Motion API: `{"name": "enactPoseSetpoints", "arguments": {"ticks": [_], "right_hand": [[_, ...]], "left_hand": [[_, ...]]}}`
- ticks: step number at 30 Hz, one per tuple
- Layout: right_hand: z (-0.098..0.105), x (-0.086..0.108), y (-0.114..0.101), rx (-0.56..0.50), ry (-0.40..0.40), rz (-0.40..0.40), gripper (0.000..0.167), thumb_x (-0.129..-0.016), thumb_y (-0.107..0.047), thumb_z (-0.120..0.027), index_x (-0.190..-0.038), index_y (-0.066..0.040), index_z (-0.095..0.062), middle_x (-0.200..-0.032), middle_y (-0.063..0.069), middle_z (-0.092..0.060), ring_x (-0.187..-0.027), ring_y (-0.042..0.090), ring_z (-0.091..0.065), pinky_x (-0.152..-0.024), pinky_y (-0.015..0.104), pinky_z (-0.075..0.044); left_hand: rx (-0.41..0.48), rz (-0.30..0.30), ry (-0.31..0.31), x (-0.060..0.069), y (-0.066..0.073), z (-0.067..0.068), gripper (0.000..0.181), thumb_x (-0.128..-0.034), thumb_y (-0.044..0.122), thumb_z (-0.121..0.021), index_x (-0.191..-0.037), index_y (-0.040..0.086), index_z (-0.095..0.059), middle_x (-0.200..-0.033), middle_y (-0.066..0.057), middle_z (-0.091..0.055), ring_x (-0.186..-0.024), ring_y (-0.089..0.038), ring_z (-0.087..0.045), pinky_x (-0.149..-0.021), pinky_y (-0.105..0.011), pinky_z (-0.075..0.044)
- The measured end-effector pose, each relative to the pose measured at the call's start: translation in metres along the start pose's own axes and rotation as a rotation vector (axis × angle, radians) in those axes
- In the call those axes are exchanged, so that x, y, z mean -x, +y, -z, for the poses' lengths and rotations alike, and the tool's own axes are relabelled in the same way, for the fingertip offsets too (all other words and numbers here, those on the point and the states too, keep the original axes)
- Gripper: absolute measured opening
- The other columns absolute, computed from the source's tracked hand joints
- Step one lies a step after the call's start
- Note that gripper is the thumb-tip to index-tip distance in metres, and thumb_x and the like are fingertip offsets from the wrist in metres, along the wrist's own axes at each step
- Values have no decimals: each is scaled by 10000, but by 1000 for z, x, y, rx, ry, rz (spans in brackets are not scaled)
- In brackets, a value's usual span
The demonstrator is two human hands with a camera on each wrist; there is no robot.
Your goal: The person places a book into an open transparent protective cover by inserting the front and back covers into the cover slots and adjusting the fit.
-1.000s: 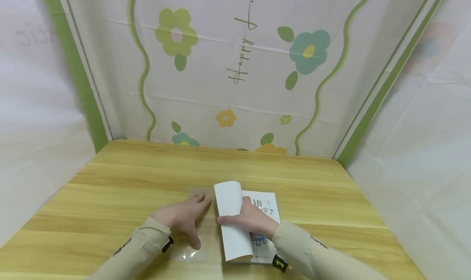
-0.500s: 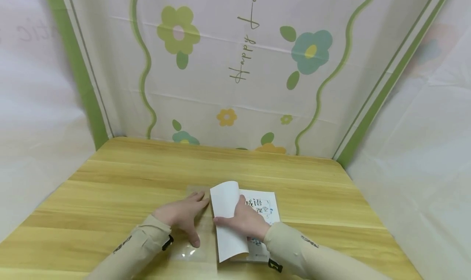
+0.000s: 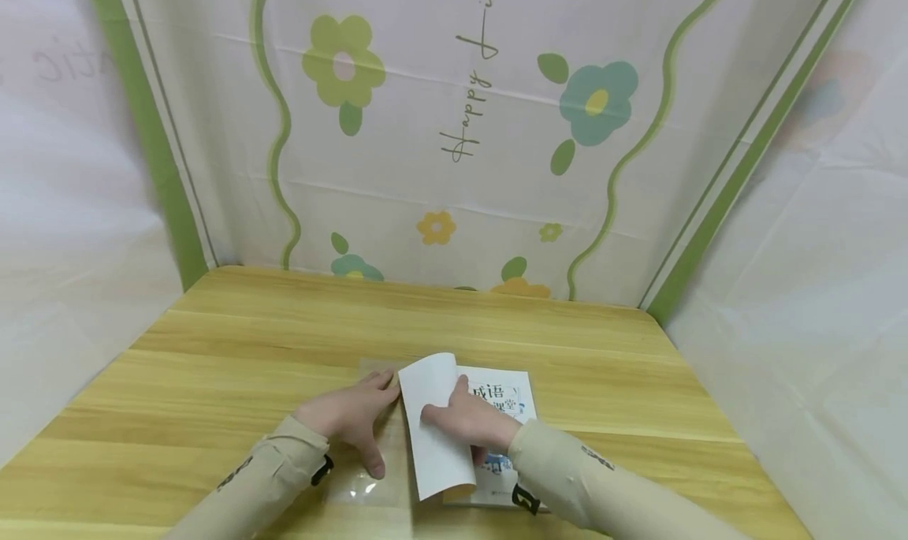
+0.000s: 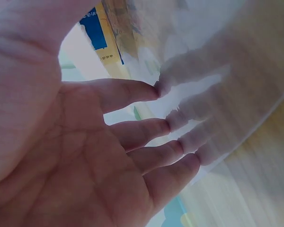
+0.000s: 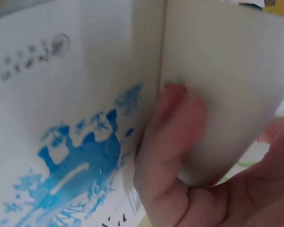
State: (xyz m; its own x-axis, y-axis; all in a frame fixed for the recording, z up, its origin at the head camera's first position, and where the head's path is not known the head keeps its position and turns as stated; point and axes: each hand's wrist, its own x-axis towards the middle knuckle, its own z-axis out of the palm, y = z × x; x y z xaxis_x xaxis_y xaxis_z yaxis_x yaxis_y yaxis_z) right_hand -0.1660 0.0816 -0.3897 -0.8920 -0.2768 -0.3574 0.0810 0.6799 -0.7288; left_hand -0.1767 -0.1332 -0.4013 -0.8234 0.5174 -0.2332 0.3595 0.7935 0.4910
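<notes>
An open book lies on the table, its printed title page (image 3: 507,481) facing up on the right. Over its left side rises a white, curved book cover (image 3: 433,437), yellow showing at its lower edge. My right hand (image 3: 478,422) holds this cover, thumb on the white face. In the right wrist view a curled finger (image 5: 173,127) lies near the inner fold, beside a page with a blue drawing (image 5: 85,161). My left hand (image 3: 347,414) rests with spread fingers on a clear plastic sheet (image 3: 372,489), left of the book. Reflections of those fingers show on the sheet in the left wrist view.
The wood-grain table (image 3: 284,319) extends behind and to both sides of the book. A white curtain (image 3: 397,162) with printed flowers hangs at the back, with pale fabric on both sides. Each wrist wears a black strap.
The book cover has shifted a little to the left with my right hand. The right thumb has slid inward from the cover's left edge. My left hand stays almost where it was.
</notes>
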Motion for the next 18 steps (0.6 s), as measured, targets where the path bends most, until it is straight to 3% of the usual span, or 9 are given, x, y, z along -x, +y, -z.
{"name": "enactPoseSetpoints", "arguments": {"ticks": [5,18], "right_hand": [[3,-2,-2,-34,-11,-16,1037,-882,-350,-631,-1478,153,53,-742,182,-603,-567,305,-644,-414,466,-537],[-10,-3,5,-8,37,28,1060,-920,-256,-613,-1447,117,228,-649,163,-596,-441,307,-615,-343,432,-503]], "left_hand": [[7,1,-4,0,-1,0,1252,-516,331,-982,-1504,-48,-311,-1579,-264,-143,-1448,-410,-117,-1143,-525,-191],[-16,-1,-1,1,1,0,1184,-523,317,-980,-1471,-57,-376,-1568,-268,-178,-1445,-404,-139,-1136,-535,-209]]}}
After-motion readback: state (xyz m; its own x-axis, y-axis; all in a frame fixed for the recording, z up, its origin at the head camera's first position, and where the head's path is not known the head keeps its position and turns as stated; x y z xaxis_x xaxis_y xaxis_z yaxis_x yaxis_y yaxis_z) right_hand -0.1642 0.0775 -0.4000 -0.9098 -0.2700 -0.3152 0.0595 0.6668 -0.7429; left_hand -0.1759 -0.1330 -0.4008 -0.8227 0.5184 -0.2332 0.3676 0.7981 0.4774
